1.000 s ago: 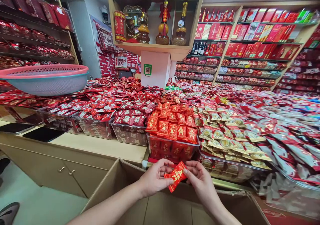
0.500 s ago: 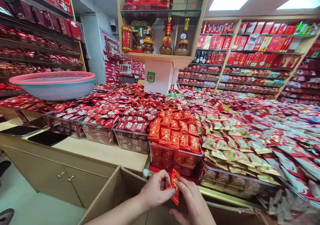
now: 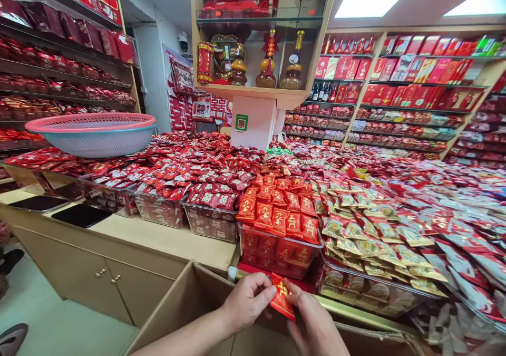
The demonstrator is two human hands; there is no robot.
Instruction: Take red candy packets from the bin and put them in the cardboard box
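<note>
Between my two hands is a small red candy packet (image 3: 282, 299) with gold characters on its front. My left hand (image 3: 250, 299) pinches its left edge with thumb and fingers. From the other side my right hand (image 3: 312, 314) grips the packet's right edge; some of its fingers are hidden behind. Just beyond my hands, a clear plastic bin (image 3: 259, 248) is heaped with matching red packets (image 3: 272, 216) in neat rows. Below my wrists is an open cardboard box (image 3: 166, 314), its inside mostly out of sight.
Bins of gold-and-red packets (image 3: 367, 229) stand to the right, maroon packets (image 3: 213, 195) to the left. Two dark flat devices (image 3: 81, 216) lie on the counter (image 3: 146, 240). A pink and blue basket (image 3: 95, 137) rests on packets at left. A display cabinet (image 3: 256, 89) hangs overhead.
The packet has turned so its printed face shows more, and its lower end now tilts to the right. Both hands keep hold of it. The view has shifted slightly.
</note>
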